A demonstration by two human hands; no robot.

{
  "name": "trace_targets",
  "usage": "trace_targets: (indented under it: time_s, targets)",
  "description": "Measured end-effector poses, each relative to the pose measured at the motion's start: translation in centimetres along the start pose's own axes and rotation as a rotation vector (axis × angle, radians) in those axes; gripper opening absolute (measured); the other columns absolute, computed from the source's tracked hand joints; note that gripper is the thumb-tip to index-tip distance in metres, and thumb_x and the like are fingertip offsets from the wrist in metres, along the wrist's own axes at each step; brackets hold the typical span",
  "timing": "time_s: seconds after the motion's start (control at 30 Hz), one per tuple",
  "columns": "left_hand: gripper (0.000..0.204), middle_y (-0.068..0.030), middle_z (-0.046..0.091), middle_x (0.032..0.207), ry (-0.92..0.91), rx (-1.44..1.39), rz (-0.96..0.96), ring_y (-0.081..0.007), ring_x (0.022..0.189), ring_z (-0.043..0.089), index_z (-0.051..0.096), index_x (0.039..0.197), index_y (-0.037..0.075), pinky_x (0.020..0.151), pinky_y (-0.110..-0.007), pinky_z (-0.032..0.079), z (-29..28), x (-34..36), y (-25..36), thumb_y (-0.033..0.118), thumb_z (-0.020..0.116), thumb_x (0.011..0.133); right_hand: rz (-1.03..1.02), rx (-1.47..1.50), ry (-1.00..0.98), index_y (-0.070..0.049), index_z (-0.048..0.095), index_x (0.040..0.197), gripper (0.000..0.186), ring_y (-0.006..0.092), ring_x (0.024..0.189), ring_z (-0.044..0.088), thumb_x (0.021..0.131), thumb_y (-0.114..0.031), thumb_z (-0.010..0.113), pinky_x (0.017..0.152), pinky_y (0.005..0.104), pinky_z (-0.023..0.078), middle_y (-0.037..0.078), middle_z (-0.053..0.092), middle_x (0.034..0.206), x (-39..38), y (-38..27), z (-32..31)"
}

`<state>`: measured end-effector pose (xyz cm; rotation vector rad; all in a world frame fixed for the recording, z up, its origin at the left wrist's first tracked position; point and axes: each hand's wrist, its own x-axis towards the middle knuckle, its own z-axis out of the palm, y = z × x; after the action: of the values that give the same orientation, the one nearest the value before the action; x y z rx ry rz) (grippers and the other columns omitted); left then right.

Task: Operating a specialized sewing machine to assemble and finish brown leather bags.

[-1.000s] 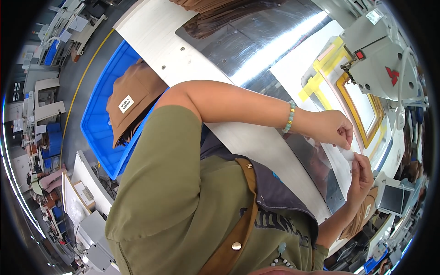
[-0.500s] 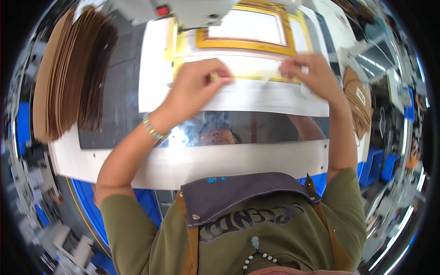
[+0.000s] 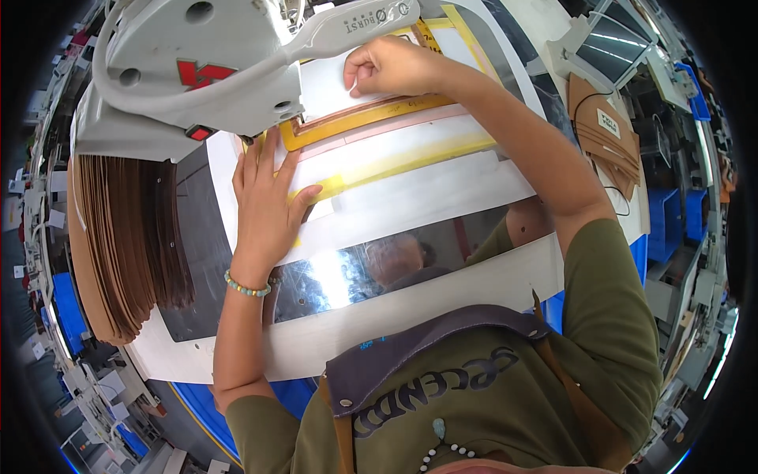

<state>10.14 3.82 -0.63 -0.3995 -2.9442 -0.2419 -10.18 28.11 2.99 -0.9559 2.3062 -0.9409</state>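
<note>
My left hand (image 3: 267,201) lies with its fingers stretched out over the left end of a strip of yellow tape (image 3: 410,168) on a white sheet (image 3: 442,197). Its fingertips reach close to the lower edge of a white machine head (image 3: 189,47). Above the white area inside a yellow-brown rectangular frame (image 3: 335,133), my right hand (image 3: 399,69) is closed in a pinch. Whether anything small is between those fingers I cannot make out. The machine covers the frame's far left part.
A shiny metal plate (image 3: 335,288) borders the sheet on the near side. Thick brown pieces (image 3: 118,245) stand stacked at the left, and more brown pieces (image 3: 588,118) lie at the right beside a thin black cable. Blue bins (image 3: 665,225) are farther right.
My left hand went from a raised pinch to lying flat at the tape's left end. The right hand moved from the tape's right side to over the frame. The view has turned, showing more machine.
</note>
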Motion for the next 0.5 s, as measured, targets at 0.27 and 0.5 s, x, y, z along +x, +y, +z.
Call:
trace_targets:
  time_s: [0.27,0.5]
  targets:
    - [0.066,-0.0271,0.033,0.166,-0.052,0.025,0.012,-0.0429,0.157,0.023,0.055,0.146,-0.002,0.127,-0.055,0.014,-0.2,0.6,-0.1,0.050,0.048,0.106,-0.060,0.125,0.021,-0.002,0.073,0.099,0.017,0.0094,0.065,0.058,0.086,-0.013,0.075,0.062,0.0289,0.046,0.001,0.066,0.071,0.6,-1.2,2.1]
    - [0.066,-0.0260,0.038,0.163,-0.024,0.034,0.017,-0.0414,0.154,0.028,0.056,0.147,0.000,0.125,-0.054,0.018,-0.1,0.9,-0.3,0.050,0.054,0.104,-0.033,0.028,-0.037,-0.007,0.076,0.100,0.023,0.0149,0.078,0.068,0.088,-0.026,0.078,0.073,0.0318,0.052,0.005,0.075,0.084,0.5,-1.5,1.3]
